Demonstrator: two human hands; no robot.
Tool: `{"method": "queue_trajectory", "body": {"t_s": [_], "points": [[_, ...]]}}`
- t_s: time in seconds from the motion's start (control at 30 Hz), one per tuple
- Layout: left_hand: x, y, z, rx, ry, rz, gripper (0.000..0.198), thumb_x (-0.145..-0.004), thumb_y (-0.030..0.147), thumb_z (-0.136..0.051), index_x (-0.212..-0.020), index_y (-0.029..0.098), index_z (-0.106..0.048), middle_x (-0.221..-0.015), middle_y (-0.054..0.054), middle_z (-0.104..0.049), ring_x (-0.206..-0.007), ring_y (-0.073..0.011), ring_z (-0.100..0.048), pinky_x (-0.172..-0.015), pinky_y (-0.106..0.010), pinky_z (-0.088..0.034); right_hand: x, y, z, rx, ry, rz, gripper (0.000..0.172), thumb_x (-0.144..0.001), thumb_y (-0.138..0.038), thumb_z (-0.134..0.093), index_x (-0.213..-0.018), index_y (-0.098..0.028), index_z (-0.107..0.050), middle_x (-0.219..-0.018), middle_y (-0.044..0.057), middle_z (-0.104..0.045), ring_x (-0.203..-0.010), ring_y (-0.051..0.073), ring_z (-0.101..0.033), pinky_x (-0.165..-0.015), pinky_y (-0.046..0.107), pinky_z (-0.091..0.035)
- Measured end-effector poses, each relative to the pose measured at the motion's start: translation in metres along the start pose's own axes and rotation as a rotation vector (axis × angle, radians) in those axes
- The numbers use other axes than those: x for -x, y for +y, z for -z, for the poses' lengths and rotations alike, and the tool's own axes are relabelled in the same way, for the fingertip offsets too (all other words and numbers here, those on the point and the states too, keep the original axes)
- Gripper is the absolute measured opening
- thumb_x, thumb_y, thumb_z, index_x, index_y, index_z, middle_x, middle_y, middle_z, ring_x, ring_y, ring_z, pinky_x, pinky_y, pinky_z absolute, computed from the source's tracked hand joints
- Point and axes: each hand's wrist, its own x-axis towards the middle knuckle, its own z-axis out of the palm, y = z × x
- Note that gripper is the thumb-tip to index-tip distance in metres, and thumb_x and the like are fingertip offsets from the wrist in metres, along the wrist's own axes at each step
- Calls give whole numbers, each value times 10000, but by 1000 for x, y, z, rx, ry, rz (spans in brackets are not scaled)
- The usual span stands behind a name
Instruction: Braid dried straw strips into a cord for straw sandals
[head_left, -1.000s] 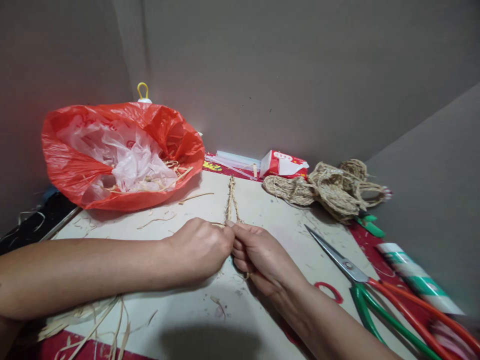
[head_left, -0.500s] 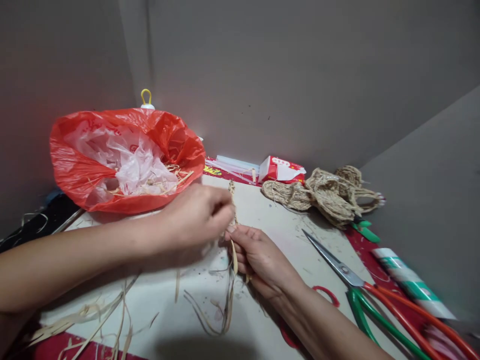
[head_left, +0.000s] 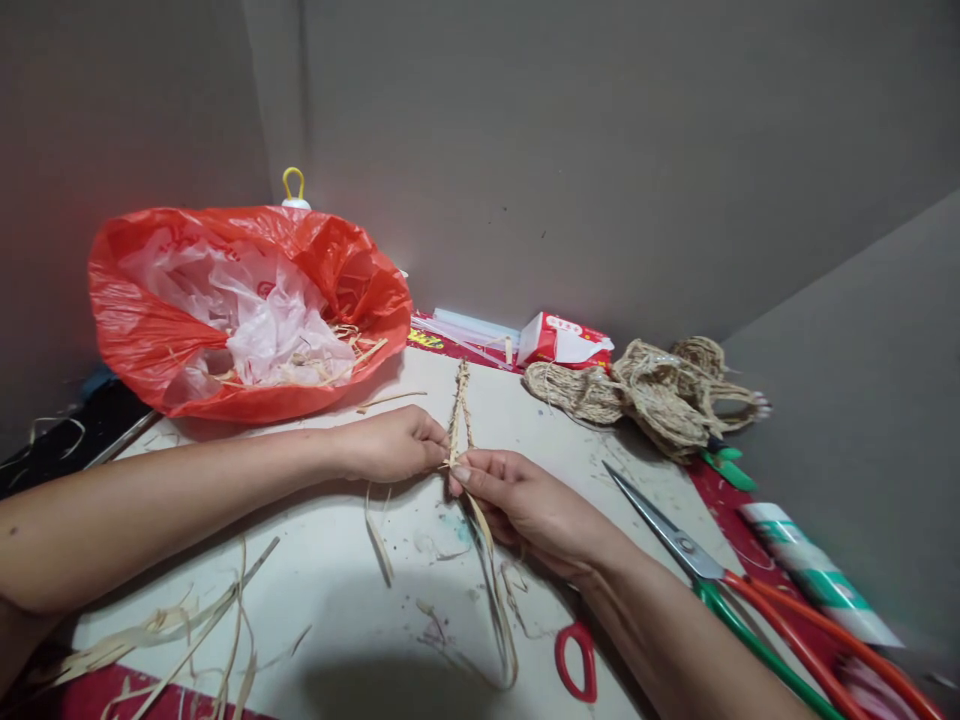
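Observation:
A thin braid of pale straw (head_left: 459,405) stands out from between my hands as a narrow loop, its tip pointing away from me over the white board. My left hand (head_left: 397,443) pinches the braid's left side near its lower end; a loose straw strand (head_left: 381,545) shows below this hand. Close beside it, my right hand (head_left: 517,495) has thumb and index finger closed on the braid's lower right end. Long flat straw strands (head_left: 495,600) trail from the right hand's fingers and curve toward me. The fingertips partly hide where the strands meet.
Left of my hands stands a red plastic bag (head_left: 165,370) holding white plastic and straw. Large scissors (head_left: 697,555), a red handle loop (head_left: 576,662), rope bundles (head_left: 660,395), a tissue pack (head_left: 566,342) and a green-white tube (head_left: 817,575) lie rightward. Loose straw (head_left: 172,630) lies front left.
My left hand has lowered and moved slightly left, uncovering more of the braided loop. The trailing strands have swung right. The right hand stays at the braid's lower end.

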Motion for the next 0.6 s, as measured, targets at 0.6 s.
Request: {"method": "queue_trajectory", "body": {"t_s": [0.6], "points": [[-3, 0, -2, 169, -86, 152, 260, -777, 392, -531, -650, 167, -509, -413, 89, -282, -347, -56, -197, -347, -202, -136, 6, -3, -4, 825, 235, 311, 259, -886, -287, -422, -665, -191, -519, -655, -3, -549, -621, 139, -451, -584, 241, -351]]}}
